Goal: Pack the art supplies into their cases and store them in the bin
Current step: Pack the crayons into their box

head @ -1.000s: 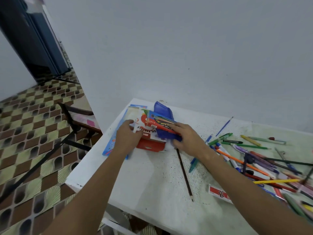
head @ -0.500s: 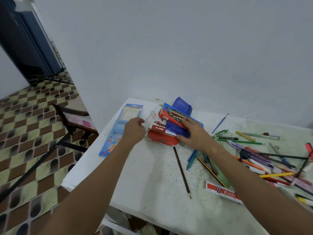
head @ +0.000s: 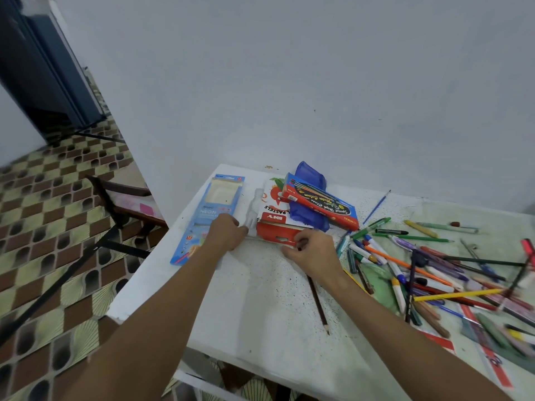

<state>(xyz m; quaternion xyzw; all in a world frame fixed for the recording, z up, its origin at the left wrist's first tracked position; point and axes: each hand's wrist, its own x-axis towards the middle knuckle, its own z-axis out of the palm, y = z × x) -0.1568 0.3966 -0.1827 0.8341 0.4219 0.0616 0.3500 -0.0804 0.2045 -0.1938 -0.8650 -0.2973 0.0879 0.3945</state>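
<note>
Cardboard pastel box, red and white (head: 275, 224), lies far-left on the white table (head: 260, 299), under a blue pouch (head: 309, 195).
Judged light, crushable; grip its long edges. Left hand (head: 225, 234) curled at its left edge, right hand (head: 311, 253) pinching the near flap.

Two hands reach over a white tabletop (head: 260, 299). The left hand (head: 227, 234) is curled, with its fingers at the edge of a white and red pastel box (head: 273, 215). It rests partly on a long blue case (head: 211, 215) lying flat beside that box. The right hand (head: 312, 251) pinches the top end of a dark pencil (head: 318, 305), just by the box's near edge. A red paint box (head: 318, 202) lies on a blue pouch (head: 308, 175) and the pastel box. Many pens (head: 419, 264) lie in a messy pile on the right.
</note>
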